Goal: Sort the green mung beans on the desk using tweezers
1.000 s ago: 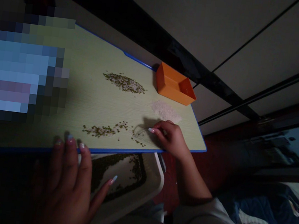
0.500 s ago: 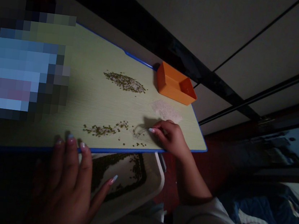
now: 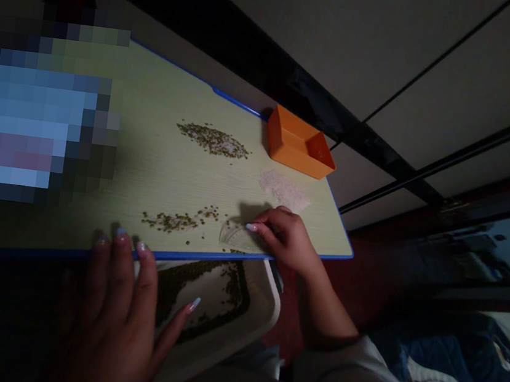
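Note:
My right hand (image 3: 289, 235) pinches a clear plastic protractor (image 3: 234, 235) held low against the pale tabletop (image 3: 146, 165). Part of the protractor is hidden behind my fingers. Just left of it lies a strip of small green beans mixed with pale grains (image 3: 177, 222). A few loose beans (image 3: 237, 251) sit between the protractor and the table's blue edge. My left hand (image 3: 121, 317) is open, its spread fingertips resting on the near edge. Beneath that edge is a white tub (image 3: 271, 304) with many green beans inside.
A larger pile of beans and grains (image 3: 215, 140) lies farther back. Pale grains (image 3: 284, 189) are spread before an orange box (image 3: 303, 160) at the table's far right corner. Cabinet doors (image 3: 394, 41) stand behind. A blurred-out patch covers the left side.
My right hand has shifted slightly left and toward the near edge with the protractor. Some loose beans have been pushed toward the edge. My left hand stays still.

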A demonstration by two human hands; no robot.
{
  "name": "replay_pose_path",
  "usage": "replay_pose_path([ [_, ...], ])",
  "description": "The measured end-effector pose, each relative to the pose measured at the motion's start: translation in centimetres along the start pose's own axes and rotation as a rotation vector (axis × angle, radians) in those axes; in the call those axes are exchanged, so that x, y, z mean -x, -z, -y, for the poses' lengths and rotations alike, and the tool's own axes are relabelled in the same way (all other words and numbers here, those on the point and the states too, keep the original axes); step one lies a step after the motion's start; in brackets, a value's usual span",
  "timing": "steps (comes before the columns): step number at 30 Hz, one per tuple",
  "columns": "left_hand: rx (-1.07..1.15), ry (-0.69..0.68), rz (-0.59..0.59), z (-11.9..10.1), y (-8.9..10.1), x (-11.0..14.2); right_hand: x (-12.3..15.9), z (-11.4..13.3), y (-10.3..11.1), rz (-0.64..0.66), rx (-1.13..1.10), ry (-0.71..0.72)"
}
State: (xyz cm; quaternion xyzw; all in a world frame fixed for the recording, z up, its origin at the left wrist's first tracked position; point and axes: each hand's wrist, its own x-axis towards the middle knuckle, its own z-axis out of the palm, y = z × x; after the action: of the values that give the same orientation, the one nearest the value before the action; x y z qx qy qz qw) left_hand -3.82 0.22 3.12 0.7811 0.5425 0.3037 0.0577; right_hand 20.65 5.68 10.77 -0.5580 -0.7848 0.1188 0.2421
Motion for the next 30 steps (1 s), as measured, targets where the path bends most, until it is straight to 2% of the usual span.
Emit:
replay_pose_path([
  [11,0.005,0.004,0.009,0.2,-0.3,0.1,-0.3,1.0,-0.1,0.085,-0.083,0.042],
  [17,-0.007,0.011,0.017,-0.2,0.0,0.0,-0.5,1.3,-0.3,0.015,-0.068,0.041],
  [22,-0.034,0.018,0.023,-0.2,0.0,0.1,-1.8,2.6,-1.3,0.011,0.020,0.164],
  [25,-0.047,0.026,0.023,-0.3,0.0,0.3,-2.6,3.7,-1.9,0.019,0.068,0.190],
  [30,-0.079,0.014,0.004,-0.1,-0.2,0.4,-2.5,4.4,-1.3,0.006,0.022,0.182],
])
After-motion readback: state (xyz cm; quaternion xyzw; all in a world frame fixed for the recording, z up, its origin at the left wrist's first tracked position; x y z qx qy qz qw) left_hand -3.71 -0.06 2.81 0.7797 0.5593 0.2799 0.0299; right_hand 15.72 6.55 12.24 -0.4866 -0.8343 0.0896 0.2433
